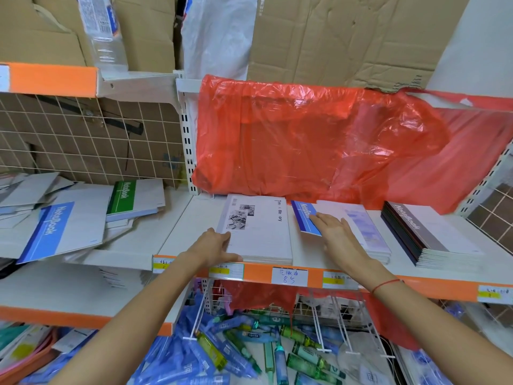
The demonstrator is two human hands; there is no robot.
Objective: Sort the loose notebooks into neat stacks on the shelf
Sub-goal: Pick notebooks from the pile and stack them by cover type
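Left hand (pixel 215 247) curled round the near-left corner of the white stack (pixel 258 230); right hand (pixel 337 232) flat, fingers straight, on the blue notebook stack (pixel 358 226), mid-shelf (pixel 311 275). Best squared flush against the front lip, edges tapped level.

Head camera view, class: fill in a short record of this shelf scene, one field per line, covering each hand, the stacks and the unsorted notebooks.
left hand: left hand grips the near left corner of the white stack
right hand: right hand lies flat, fingers straight, on the blue-spined stack
third stack: dark-spined stack, far right, untouched
unsorted: loose notebooks heaped on the left shelf
behind stacks: red plastic bag
shelf edge: orange strip with price labels
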